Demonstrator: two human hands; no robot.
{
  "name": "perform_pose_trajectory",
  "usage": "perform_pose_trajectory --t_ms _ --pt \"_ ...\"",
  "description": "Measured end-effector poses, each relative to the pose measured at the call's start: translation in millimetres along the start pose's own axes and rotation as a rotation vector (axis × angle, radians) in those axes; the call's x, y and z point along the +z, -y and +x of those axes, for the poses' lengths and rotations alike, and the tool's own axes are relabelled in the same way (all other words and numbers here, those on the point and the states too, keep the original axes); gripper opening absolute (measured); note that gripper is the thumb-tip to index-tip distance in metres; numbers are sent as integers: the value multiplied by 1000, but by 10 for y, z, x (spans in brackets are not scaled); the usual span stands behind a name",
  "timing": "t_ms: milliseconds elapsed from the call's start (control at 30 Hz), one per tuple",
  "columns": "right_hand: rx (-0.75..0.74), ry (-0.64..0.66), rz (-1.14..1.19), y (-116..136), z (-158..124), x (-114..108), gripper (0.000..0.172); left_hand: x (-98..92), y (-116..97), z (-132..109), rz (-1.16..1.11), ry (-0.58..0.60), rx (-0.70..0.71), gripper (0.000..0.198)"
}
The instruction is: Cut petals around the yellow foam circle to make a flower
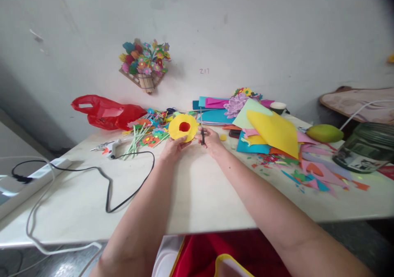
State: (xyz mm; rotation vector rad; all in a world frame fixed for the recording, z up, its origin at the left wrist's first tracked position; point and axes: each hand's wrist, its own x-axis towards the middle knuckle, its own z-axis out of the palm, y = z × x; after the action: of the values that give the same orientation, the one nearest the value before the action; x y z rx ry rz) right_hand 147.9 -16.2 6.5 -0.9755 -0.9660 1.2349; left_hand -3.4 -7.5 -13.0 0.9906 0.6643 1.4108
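Two bare arms [143, 203] are reaching over the near edge of the counter [200, 195], angling inward so that the hands are nearly meeting beyond its middle, toward the far edge. The left hand [176, 146] is turning its fingers upward and to the right, its thumb lying over the lower rim of the flower [174, 131] and its fingers clamping from behind. The right hand [211, 140] is curling around the handle of the scissors [202, 136], whose blades are pointing toward the far edge.

The flower, yellow with a red centre [184, 127], is standing tilted up above the left hand, its face toward the near edge. Its right rim is sitting just beside the scissors; whether the right fingertips are touching it, I cannot tell.

Toward the left edge, a glue gun [113, 149] is lying near pale stalks [135, 141], its black cord [108, 186] looping toward the near edge. A red bag [111, 115] is slumping by the far left corner. To the right of the right hand, a small yellow disc [223, 137] is resting near the fingers, with coloured sheets [273, 129] piling up beyond it. Scraps [317, 174] are scattering toward the right edge, where a jar [366, 149] is standing near a green fruit [324, 133].
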Motion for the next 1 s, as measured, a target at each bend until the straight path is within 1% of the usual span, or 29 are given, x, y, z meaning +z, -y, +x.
perform_pose_trajectory --t_ms 133,300,500,667,867,1000 --pt "9 -28 -9 26 -20 31 36 19 -7 -16 19 21 6 39" --pt "15 -49 -44 50 -36 35 35 33 -17 -28 49 20 1 41" --pt "-21 -58 -51 24 -22 28 42 14 -1 -19 81 23 21 43" --pt "-33 -79 -56 -6 -2 35 40 23 0 -17 99 13 25 44" --pt "-61 -105 -204 -97 96 -25 40 26 -20 -24 76 9 32 39" --pt "-130 -149 -398 -204 215 -112 34 7 -28 -22 68 1 12 36"
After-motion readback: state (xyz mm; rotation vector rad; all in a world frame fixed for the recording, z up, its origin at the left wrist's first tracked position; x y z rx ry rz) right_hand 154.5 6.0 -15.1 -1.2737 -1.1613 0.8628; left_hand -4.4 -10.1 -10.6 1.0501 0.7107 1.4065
